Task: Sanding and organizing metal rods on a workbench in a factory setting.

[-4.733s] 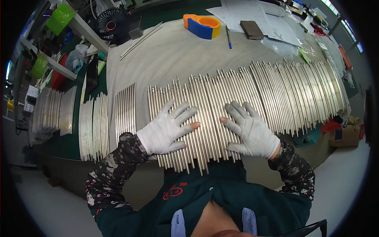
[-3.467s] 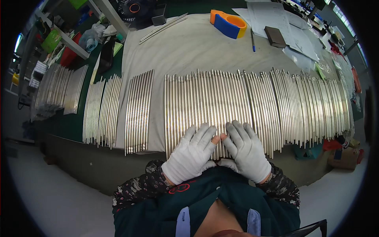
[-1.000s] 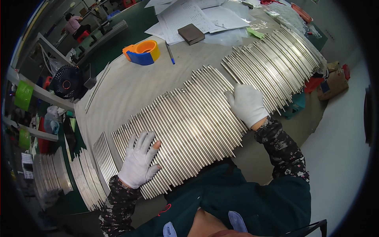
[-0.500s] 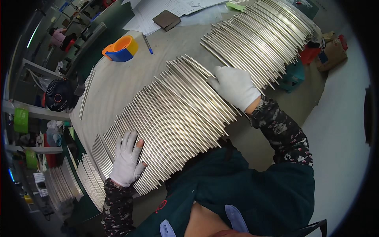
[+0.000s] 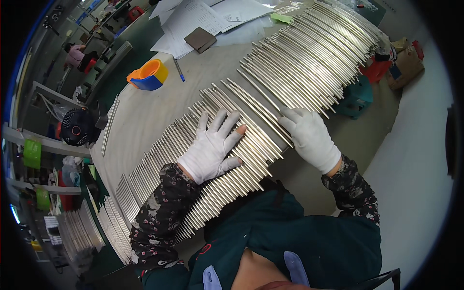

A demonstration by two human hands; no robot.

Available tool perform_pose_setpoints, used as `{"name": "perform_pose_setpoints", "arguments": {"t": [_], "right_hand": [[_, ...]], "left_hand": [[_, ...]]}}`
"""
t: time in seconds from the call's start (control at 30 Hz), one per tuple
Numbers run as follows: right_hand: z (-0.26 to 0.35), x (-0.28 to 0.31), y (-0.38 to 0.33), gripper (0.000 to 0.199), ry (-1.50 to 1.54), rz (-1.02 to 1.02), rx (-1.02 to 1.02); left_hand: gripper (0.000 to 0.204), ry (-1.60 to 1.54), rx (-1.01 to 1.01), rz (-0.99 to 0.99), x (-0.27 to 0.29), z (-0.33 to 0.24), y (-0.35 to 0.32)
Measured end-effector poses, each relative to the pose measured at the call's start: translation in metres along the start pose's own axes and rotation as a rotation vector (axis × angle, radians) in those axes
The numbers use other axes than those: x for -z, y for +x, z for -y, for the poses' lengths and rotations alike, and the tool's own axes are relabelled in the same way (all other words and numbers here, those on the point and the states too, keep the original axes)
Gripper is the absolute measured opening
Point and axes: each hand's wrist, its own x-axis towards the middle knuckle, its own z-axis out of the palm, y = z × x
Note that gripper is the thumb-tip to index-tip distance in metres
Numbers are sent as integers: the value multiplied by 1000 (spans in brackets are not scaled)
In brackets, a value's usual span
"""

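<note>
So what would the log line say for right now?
left hand: flat on metal rods | right hand: resting at rods' near ends | table: tape dispenser, papers

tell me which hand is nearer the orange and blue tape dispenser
Left. The left hand lies flat on the metal rods below the tape dispenser; the right hand is farther right.

Bright, even overhead lighting; soft glare on the metal rods (image 5: pixel 299 63); strong fisheye bending and dark vignette at edges.

Brown cardboard box (image 5: pixel 407 65) on floor, right of table (image 5: pixel 145 113)
</note>
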Motion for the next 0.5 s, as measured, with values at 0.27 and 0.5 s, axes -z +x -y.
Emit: {"name": "perform_pose_setpoints", "arguments": {"t": [0.27, 0.5], "right_hand": [[-2, 2, -1, 28, 189, -90, 135], [-10, -8, -13, 37, 364, -77, 208]], "left_hand": [[75, -61, -44, -43, 5, -9, 53], [83, -110, -86, -18, 1, -11, 27]]}}
